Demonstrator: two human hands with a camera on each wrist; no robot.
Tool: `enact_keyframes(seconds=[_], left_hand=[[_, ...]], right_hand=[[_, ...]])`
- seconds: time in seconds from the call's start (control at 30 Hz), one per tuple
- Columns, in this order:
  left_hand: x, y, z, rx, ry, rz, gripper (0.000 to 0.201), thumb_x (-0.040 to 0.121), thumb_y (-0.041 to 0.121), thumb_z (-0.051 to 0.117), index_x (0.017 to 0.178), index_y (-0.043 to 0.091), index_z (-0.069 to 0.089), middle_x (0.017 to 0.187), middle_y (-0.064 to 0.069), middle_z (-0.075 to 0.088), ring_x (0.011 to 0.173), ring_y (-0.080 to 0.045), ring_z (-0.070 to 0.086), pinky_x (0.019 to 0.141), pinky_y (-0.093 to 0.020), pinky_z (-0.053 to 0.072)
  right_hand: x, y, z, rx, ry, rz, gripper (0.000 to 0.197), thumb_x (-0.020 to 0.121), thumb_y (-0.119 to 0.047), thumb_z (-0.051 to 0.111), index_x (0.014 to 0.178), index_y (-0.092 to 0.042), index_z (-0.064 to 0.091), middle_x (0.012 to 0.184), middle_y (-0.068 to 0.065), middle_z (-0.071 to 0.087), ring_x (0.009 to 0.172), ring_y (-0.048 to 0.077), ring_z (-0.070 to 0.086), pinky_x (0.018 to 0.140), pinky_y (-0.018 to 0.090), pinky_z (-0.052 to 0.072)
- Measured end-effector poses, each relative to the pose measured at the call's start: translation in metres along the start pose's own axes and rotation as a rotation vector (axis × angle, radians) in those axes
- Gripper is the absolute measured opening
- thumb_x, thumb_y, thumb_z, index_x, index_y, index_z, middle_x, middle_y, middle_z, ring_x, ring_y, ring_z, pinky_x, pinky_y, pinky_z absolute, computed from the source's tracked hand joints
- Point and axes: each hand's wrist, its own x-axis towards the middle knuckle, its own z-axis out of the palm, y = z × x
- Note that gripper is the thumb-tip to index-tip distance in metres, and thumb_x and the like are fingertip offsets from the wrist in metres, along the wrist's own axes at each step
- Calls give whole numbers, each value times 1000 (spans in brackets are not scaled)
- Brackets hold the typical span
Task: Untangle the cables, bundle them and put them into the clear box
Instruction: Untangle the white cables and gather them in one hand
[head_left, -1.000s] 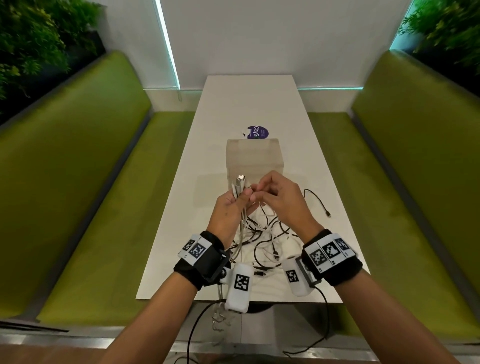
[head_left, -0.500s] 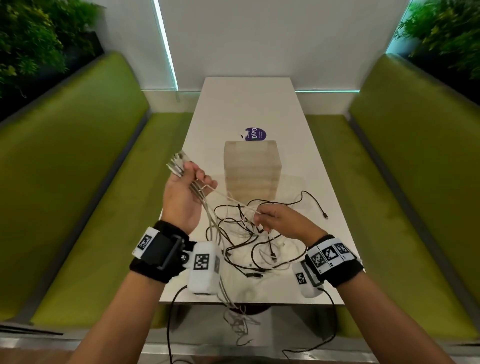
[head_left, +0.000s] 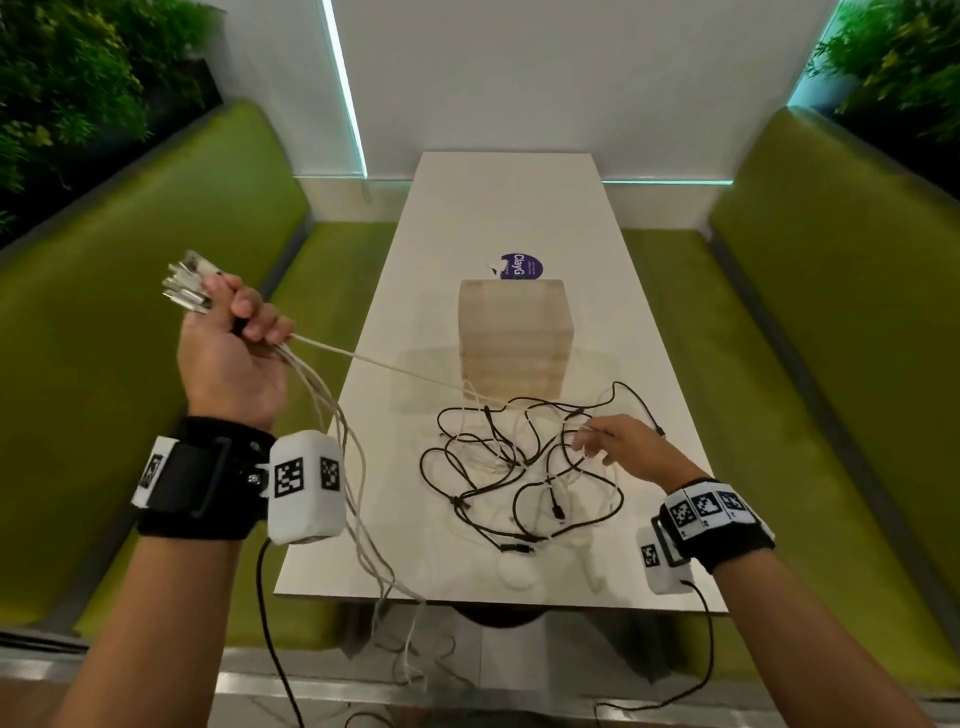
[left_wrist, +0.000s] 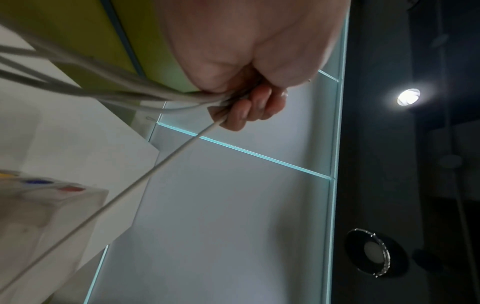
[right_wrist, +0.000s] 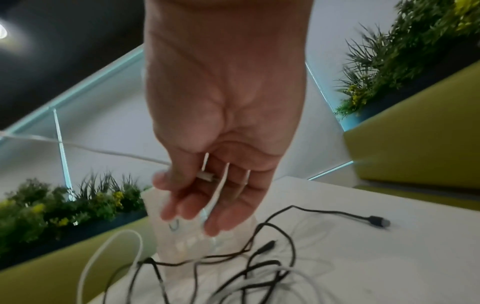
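Observation:
My left hand is raised left of the table and grips a bunch of white cables; their plug ends stick out past my fingers. One white cable runs taut from that fist across to the tangle. My right hand hovers over the tangle of black and white cables on the table. In the right wrist view its thumb and fingers lightly pinch the white cable's far end. The frosted clear box stands upright just behind the tangle.
The narrow white table has a purple sticker behind the box. Green benches run along both sides. Loose white cable ends hang off the near table edge. A black plug lies right of the tangle.
My left hand swung out to the left and up with the white cables, pulling one strand taut. My right hand dropped to the right, low over the tangle.

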Motion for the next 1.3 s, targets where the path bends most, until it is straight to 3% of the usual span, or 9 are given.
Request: enact_keyframes(seconds=[0.07, 0.13, 0.27, 0.47, 0.77, 0.87, 1.03, 1.2, 1.3], left_hand=[[-1, -2, -1, 37, 6, 5, 24, 101, 23, 40, 80, 18, 50, 56, 10, 42, 46, -4, 30, 46, -18, 28], [-5, -5, 0, 64, 7, -9, 23, 101, 24, 41, 81, 18, 50, 57, 10, 42, 47, -4, 29, 46, -18, 27], [-10, -8, 2, 91, -10, -36, 23, 101, 25, 41, 81, 18, 51, 58, 10, 42, 46, -4, 28, 45, -18, 26], [-17, -15, 9, 82, -31, -100, 25, 102, 24, 40, 80, 17, 51, 54, 10, 43, 42, -3, 28, 42, -17, 26], [-80, -67, 1, 268, -191, -377, 27, 102, 24, 35, 80, 15, 48, 53, 8, 41, 39, -3, 24, 38, -16, 24], [-94, -82, -7, 291, -235, -456, 28, 102, 23, 35, 80, 13, 49, 54, 7, 40, 40, -4, 25, 39, -16, 23], [-100, -95, -8, 343, -253, -539, 30, 102, 26, 38, 79, 12, 51, 53, 6, 34, 42, -5, 23, 42, -18, 19], [-95, -101, -6, 446, -258, -539, 24, 95, 31, 49, 81, 13, 51, 51, 11, 27, 42, -5, 20, 43, -20, 16], [-94, -104, -7, 490, -295, -526, 19, 86, 31, 59, 79, 17, 50, 52, 12, 26, 44, -5, 18, 45, -23, 14]], right_hand=[[-2, -6, -1, -111, -51, -28, 22, 95, -20, 54, 97, -9, 73, 92, 10, 53, 91, 19, 51, 85, 28, 41], [-6, -13, 4, -198, -161, -63, 30, 90, -23, 62, 102, 3, 71, 85, 11, 47, 84, 19, 47, 80, 20, 39], [-30, -33, 35, -158, -395, -72, 25, 73, -17, 79, 96, -12, 72, 73, -7, 52, 68, 8, 47, 65, 19, 37], [-55, -32, 100, -82, -630, -49, 8, 76, -17, 74, 79, -13, 68, 73, -3, 66, 66, 10, 61, 62, 24, 51], [-74, -17, 154, -213, -719, 147, 39, 93, -7, 53, 131, -10, 51, 93, 6, 67, 80, 16, 64, 74, 24, 53], [-71, -19, 143, -243, -690, 173, 37, 91, -8, 55, 128, -11, 53, 107, 15, 68, 81, 18, 61, 83, 34, 54], [-58, -24, 100, -152, -574, 37, 19, 91, -13, 55, 108, -10, 64, 96, 4, 68, 71, 11, 63, 65, 24, 54], [-35, -6, 48, -16, -167, 58, 12, 91, -6, 56, 93, -10, 67, 93, 7, 69, 65, 12, 60, 55, 21, 47], [-19, 20, 28, -141, 83, 91, 28, 88, 4, 50, 92, -14, 70, 103, 6, 69, 80, 19, 64, 65, 22, 47]])
